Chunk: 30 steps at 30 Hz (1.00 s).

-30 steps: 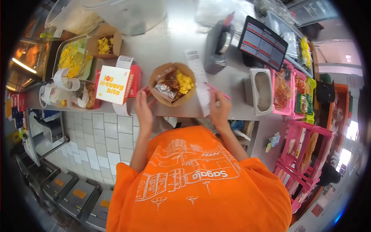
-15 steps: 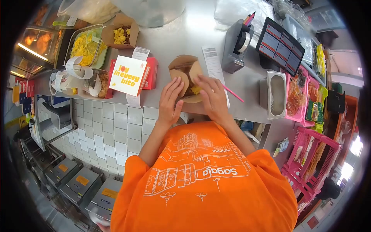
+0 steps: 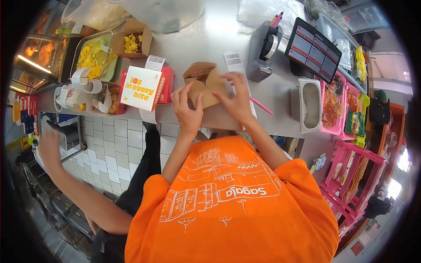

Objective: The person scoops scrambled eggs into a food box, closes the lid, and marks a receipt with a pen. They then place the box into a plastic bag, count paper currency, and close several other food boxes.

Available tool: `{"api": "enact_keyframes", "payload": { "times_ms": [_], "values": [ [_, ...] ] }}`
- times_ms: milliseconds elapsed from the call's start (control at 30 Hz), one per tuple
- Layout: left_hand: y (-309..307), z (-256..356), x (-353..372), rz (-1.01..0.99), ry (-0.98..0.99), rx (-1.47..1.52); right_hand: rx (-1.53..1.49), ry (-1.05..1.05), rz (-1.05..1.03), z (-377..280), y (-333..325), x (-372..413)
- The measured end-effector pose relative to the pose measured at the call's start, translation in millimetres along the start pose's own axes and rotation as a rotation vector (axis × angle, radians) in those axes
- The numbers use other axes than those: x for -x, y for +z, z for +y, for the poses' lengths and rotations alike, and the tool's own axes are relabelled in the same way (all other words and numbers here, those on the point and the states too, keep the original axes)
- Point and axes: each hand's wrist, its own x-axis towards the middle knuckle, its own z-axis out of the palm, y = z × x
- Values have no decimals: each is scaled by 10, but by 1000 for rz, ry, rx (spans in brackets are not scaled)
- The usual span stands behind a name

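A brown paper takeaway box (image 3: 205,90) stands on the steel counter in front of me, its flaps partly folded inward and a gap left at the far side. My left hand (image 3: 187,111) is at the box's near left side, thumb and fingers bent against the cardboard. At the right side, my right hand (image 3: 237,98) has curled fingers on the flap and edge. The food inside is now mostly hidden by the flaps. Beside the right hand lie a printed receipt (image 3: 233,62) and a pink pen-like stick (image 3: 262,105).
Left on the counter (image 3: 184,48) are a printed box (image 3: 141,87), an open box of food (image 3: 132,44) and a basket of yellow food (image 3: 93,57). Right are a tape dispenser (image 3: 263,52), a tablet (image 3: 313,50) and a metal container (image 3: 310,105). Another person's arm (image 3: 87,193) reaches in from lower left.
The near flaps have folded over the box, covering the yellow food seen before. Both hands have shifted slightly, fingers more lifted. Another person's arm and leg have come in at the left.
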Motion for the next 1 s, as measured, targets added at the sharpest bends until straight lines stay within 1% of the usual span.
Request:
{"api": "enact_keyframes", "payload": {
  "times_ms": [33, 67, 100, 133, 167, 200, 233, 267, 300, 333, 367, 400, 433, 500, 533, 567, 600, 633, 700, 767, 800, 867, 1000],
  "values": [
    [-13, -2, -40, 1, 2, 1, -23, 12, 59, -65, -32, -77],
    [-33, -38, -85, -57, 25, 49, -22, 14, 60, -71, -58, -181],
    [-57, -77, -128, -117, 45, 96, -74, -3, 9, -39, -83, -318],
    [-90, -134, -213, -121, 42, 98, -125, -21, -43, -7, -109, -425],
    [-127, -204, -319, -303, 29, 227, -122, -16, -44, 12, -141, -496],
    [-148, -233, -359, -483, 15, 355, -188, 31, -307, 25, -169, -555],
    [-142, -249, -343, -485, 15, 355, -255, 74, -567, 23, -176, -582],
    [-124, -286, -339, -479, 33, 323, -65, -243, -614, 218, -51, -469],
    [-121, -297, -354, -470, 49, 291, -66, -249, -615, 116, -42, -408],
    [-142, -275, -295, -467, 46, 289, 288, -376, -574, -30, -45, -216],
    [-186, -186, -171, -331, 58, 146, 642, -498, -518, -158, -46, -52],
    [-223, -98, -54, -193, 72, 5, 641, -422, -518, -215, -38, 25],
    [-259, -25, 84, -194, 75, 5, 642, -421, -515, -189, -11, 84],
    [-299, 79, 357, -256, -103, 170, 155, -112, -350, -94, 30, 247],
    [-292, 66, 356, -260, -110, 173, 167, -118, -275, -96, 41, 302],
    [-311, 40, 322, -305, -88, 175, 166, -111, -283, -137, -5, 338],
    [-343, 17, 296, -353, -67, 174, 167, -28, -261, -199, -65, 367],
    [-363, 1, 264, -358, -73, 168, 167, 53, -236, -223, -97, 388],
    [-382, -11, 193, -544, 38, 175, 108, 93, -205, -162, -120, 421],
    [-373, 15, 158, -593, 71, 163, 22, 143, -268, -94, -185, 451],
    [-353, 31, 147, -637, 107, 155, 24, 155, -259, -84, -202, 461],
    [-339, 27, 123, -665, 149, 146, -108, 240, -253, -95, -217, 470],
    [-337, -16, 92, -714, 257, 78, -150, 235, -224, -33, -156, 541]
  ]
}}
